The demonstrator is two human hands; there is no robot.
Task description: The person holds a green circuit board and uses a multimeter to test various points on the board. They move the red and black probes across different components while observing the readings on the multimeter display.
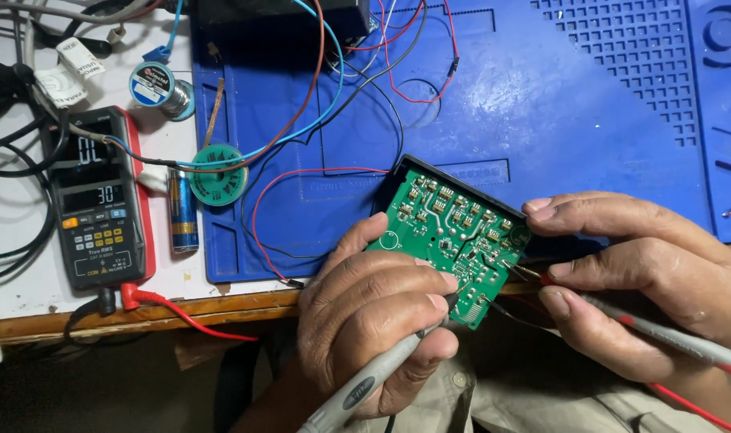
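Note:
A green circuit board [441, 228] in a black casing is tilted over the table's front edge, between both hands. My left hand [377, 317] grips a grey probe [365, 385] and supports the board from below with its thumb; the probe's tip touches the board's lower part. My right hand [646, 273] grips a second grey probe with red trim [678, 341], whose metal tip rests on the board's right edge. Its index finger lies along the board's upper right corner.
A blue work mat [558, 104] covers the table. A multimeter [101, 200] with a red edge lies at left, red and black leads plugged in. Solder spools [161, 84], a solder wick reel [217, 172], a battery [183, 212] and loose wires [341, 88] lie nearby.

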